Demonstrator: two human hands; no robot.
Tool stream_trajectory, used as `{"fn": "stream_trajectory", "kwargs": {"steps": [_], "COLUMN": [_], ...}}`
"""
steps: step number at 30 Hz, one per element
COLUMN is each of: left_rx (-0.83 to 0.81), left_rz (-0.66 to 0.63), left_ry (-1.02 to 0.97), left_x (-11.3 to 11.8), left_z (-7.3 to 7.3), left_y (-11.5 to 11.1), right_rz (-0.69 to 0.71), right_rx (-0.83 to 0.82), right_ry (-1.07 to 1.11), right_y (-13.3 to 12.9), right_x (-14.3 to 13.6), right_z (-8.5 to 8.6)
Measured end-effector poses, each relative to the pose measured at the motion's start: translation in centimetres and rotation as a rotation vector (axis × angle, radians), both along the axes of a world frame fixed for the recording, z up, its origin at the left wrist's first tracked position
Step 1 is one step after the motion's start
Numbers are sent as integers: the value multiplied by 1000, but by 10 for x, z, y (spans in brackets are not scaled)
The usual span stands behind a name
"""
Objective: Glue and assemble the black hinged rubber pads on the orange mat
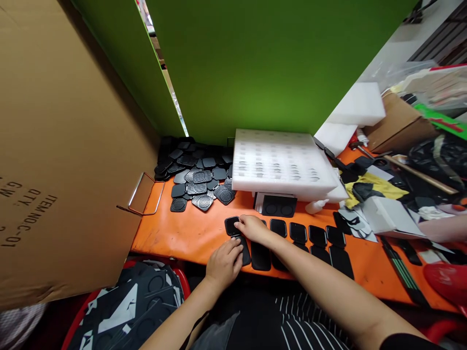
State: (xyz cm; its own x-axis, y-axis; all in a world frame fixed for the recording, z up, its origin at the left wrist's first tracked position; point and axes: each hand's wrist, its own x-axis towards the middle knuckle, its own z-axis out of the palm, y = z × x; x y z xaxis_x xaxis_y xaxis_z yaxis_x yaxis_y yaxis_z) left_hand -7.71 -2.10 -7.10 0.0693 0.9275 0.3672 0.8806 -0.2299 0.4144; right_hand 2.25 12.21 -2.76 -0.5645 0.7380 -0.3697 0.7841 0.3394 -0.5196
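Observation:
Several black hinged pieces lie in a row along the front of the orange table [171, 231]. My right hand [252, 228] has its fingers closed on the upper part of the leftmost black hinged piece [231, 225]. Just below it, my left hand [224, 262] rests at the lower part of the same piece, its fingertips at the edge near the hinge. Whether those fingers grip it is hard to tell. More black pieces, such as the one at the far right [335, 236], lie open to the right, some partly hidden under my right forearm.
Behind lie a pile of black textured pieces [199, 188] and a white foam block [280, 163]. A small white bottle [315, 206] stands near a dark card [279, 206]. A cardboard box [65, 160] borders the left; a wire stand [157, 198] is beside it. Clutter covers the right.

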Motion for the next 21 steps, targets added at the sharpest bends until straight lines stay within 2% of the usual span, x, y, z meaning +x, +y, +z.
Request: {"fn": "stream_trajectory", "kwargs": {"steps": [8,12,18,21], "left_rx": [-29,-30,-28,-31], "left_rz": [-8,-18,-12,-5], "left_ry": [0,12,34,51], "left_x": [-1,-2,-1,0], "left_z": [1,1,0,0], "left_y": [0,1,0,0], "right_rz": [69,141,155,184], "right_rx": [33,61,215,312], "right_ry": [-79,-115,-261,-126], "right_y": [6,9,8,-5], "right_x": [-3,-6,-15,-3], "right_z": [0,6,21,15]}}
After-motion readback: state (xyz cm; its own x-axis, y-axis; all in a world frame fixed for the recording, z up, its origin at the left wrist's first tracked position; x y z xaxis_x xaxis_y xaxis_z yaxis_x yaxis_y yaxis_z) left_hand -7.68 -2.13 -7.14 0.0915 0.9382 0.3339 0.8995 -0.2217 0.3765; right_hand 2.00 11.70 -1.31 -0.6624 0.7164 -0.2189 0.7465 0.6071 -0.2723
